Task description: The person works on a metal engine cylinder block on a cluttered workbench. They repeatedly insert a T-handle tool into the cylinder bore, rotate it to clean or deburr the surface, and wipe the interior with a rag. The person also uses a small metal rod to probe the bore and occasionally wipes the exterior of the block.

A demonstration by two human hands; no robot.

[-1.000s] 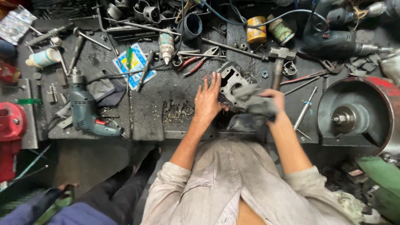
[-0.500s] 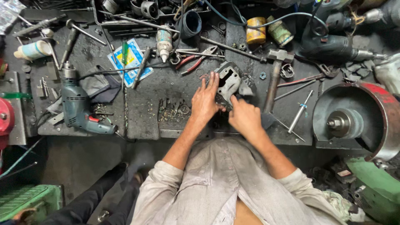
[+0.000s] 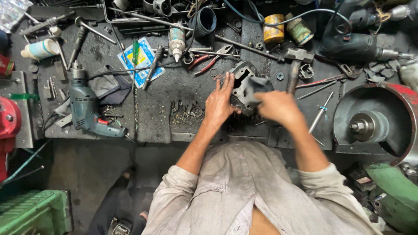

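A grey metal engine casting (image 3: 241, 82) with a round bore lies on the dark, greasy workbench (image 3: 165, 95). My left hand (image 3: 220, 102) rests flat against its left side, fingers spread, steadying it. My right hand (image 3: 276, 106) is closed on a grey rag (image 3: 256, 83) that presses on the casting's right side; this hand is blurred. A hammer (image 3: 295, 65) lies just right of the casting.
A teal electric drill (image 3: 87, 111) lies at the left of the bench. Red-handled pliers (image 3: 209, 58), a sealant tube (image 3: 176, 41), a blue-and-white packet (image 3: 140, 61), yellow tins (image 3: 273, 27) and a dark power tool (image 3: 357, 43) crowd the back. A bench grinder wheel (image 3: 370, 126) sits right. A green crate (image 3: 35, 213) stands lower left.
My right hand with the rag has shifted across the casting, from its lower right to its right side. My left hand stays on the casting's left side. The view has shifted slightly.
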